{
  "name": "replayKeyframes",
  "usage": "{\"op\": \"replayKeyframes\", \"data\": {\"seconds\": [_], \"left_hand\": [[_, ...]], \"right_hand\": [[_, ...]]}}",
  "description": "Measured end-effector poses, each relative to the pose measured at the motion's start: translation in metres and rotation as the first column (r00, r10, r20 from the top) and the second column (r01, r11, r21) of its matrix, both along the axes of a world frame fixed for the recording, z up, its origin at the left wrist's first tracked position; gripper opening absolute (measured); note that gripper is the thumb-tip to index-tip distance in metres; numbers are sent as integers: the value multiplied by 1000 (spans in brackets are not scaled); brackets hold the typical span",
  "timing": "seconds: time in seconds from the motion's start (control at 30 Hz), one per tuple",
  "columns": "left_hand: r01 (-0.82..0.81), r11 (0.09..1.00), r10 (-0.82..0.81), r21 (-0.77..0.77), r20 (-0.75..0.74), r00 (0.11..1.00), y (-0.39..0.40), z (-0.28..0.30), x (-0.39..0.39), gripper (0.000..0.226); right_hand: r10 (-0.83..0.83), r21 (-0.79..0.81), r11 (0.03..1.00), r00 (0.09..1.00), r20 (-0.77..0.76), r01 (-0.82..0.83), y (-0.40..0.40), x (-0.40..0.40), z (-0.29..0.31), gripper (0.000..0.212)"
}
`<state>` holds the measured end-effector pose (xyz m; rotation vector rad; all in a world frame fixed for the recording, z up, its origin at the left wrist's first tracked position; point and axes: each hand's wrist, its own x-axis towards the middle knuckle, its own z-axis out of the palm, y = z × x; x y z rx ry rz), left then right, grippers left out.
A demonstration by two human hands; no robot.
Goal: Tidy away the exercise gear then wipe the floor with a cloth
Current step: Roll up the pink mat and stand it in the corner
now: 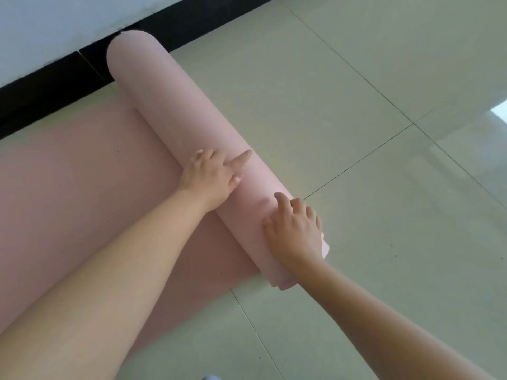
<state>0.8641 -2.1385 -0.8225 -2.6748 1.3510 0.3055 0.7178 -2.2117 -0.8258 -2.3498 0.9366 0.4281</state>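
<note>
Pink foam fills the left of the view: a soft, ribbed exercise mat point(68, 193) lies partly flat on the pale glossy tiled floor point(370, 160), its right part wound into a thick roll point(175, 105) that runs from the near right up toward the wall. Nearest, the right hand point(295, 231) rests palm-down on the roll's near end, fingers spread and curved over the top, not closed around anything; it probably sits there to keep the layers at that end from slipping sideways, since the edges there look slightly uneven. A little farther along, the left hand point(211, 176) presses on the roll at the seam where it meets the flat part, index finger stretched out and the other fingers loosely bent, likewise open and pushing, not gripping. With both palms on top, the roll can be driven over the flat remainder. Farthest, the roll's other end lies against the black skirting strip point(49, 86) below the white wall point(55, 28). No cloth is in view.
</note>
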Motion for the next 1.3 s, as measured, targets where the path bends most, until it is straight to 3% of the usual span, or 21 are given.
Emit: {"op": "replayKeyframes", "data": {"seconds": [0.03,0.13,0.2,0.27,0.37,0.47,0.53,0.63,0.73,0.83,0.93,1.0,1.03,1.23,1.3], "left_hand": [[-50,997,50,62,-7,999,6,-4,-2,46],[-87,996,87,-3,36,996,28,-4,-10,44],[-82,996,82,47,1,997,41,-2,-16,39],[-155,974,164,163,-42,986,50,4,-18,39],[-224,950,227,216,12,974,68,10,-22,47],[-239,925,242,295,28,970,103,8,-26,45],[-222,958,211,182,76,974,128,2,-26,40],[-68,997,67,24,21,998,156,-10,-22,34],[78,984,-54,-162,148,988,191,-13,-11,33],[80,995,-75,-56,87,993,231,-11,-1,42],[169,978,-165,-122,46,985,271,-8,2,38],[215,961,-201,-175,96,975,300,-7,4,37],[208,965,-204,-162,40,978,313,-6,4,34],[-6,997,-4,-71,-141,990,385,-8,10,47],[-32,997,24,-65,-117,993,406,-4,13,41]], "right_hand": [[-25,1,1000,1000,6,25,6,1,0,46],[-76,8,997,997,21,76,15,2,-4,31],[-47,33,998,999,-10,47,27,-2,-7,27],[9,105,994,1000,-14,-8,46,-6,-4,28],[84,111,990,994,74,-92,71,-8,3,40],[24,99,995,996,89,-33,78,-1,9,48],[6,36,999,1000,15,-7,81,4,4,43],[-19,169,985,993,-113,38,102,10,-1,49],[-34,171,984,998,-56,43,130,17,5,44],[33,93,995,999,-43,-29,167,23,13,39],[77,5,997,995,-66,-76,212,29,17,14],[51,-37,998,997,-51,-53,241,30,21,6],[30,-20,999,998,-49,-31,257,30,24,3],[32,99,995,989,-142,-18,341,38,47,27],[51,20,999,989,-138,-49,355,55,50,30]]}}
